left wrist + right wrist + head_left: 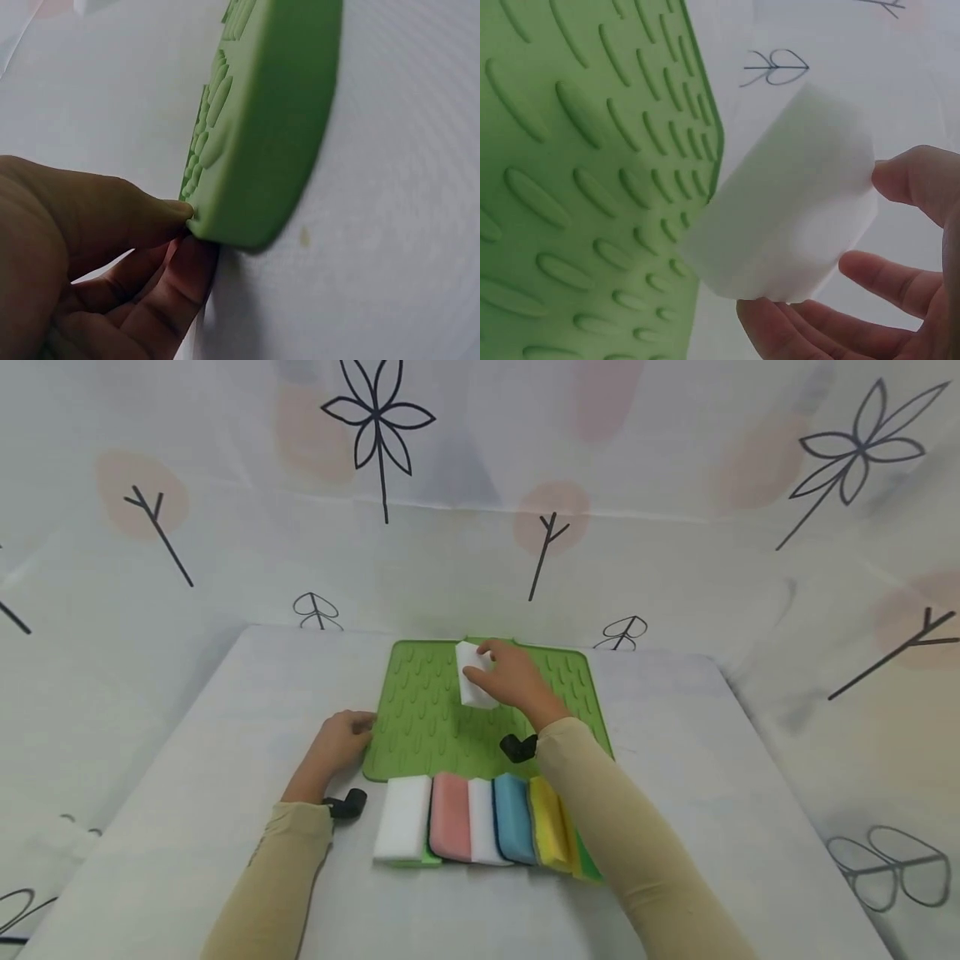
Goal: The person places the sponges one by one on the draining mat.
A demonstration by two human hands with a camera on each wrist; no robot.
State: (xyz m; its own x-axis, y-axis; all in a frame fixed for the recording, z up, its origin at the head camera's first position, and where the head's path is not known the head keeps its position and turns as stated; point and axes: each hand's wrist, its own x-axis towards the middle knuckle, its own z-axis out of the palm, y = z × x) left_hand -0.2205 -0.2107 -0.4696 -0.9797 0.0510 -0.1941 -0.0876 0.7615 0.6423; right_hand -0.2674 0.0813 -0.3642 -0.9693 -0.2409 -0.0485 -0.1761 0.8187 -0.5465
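My left hand (341, 742) pinches the left edge of a green ridged mat (408, 739). In the left wrist view, the thumb (169, 214) presses on the ridged side near a corner, with fingers curled beneath. Over the far half of the mat, my right hand (513, 675) grips a white sponge block (471, 677). The right wrist view shows the white sponge (795, 202) between thumb and fingers, its broad face toward the camera and tilted against the mat's ridges.
Along the mat's near edge lies a row of sponges: a white one (405, 814), a pink one (452, 818), another white one (483, 818), a blue one (513, 818) and a yellow one (550, 827). My right forearm partly covers the row's right end. A patterned cloth (465, 560) hangs behind the white table (675, 727).
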